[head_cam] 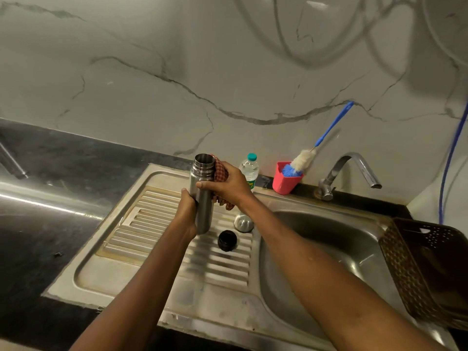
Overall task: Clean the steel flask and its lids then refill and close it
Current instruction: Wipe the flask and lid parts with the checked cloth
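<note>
Head view, flask (pixel 203 198): upright above the draining board (pixel 157 219), mouth open.
Left hand (pixel 188 206): grips its lower body.
Right hand (pixel 229 186): presses a checked cloth (pixel 219 171) to its side.
Black lid (pixel 227 240), steel cap (pixel 243 222): off, on the board.
Progress: probably mid-wipe; refilling and closing remain.

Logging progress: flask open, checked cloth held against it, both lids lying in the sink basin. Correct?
No: head view shows the black lid and the steel lid on the ribbed drainboard, not in the basin. The flask is open, cloth against it: correct.
</note>
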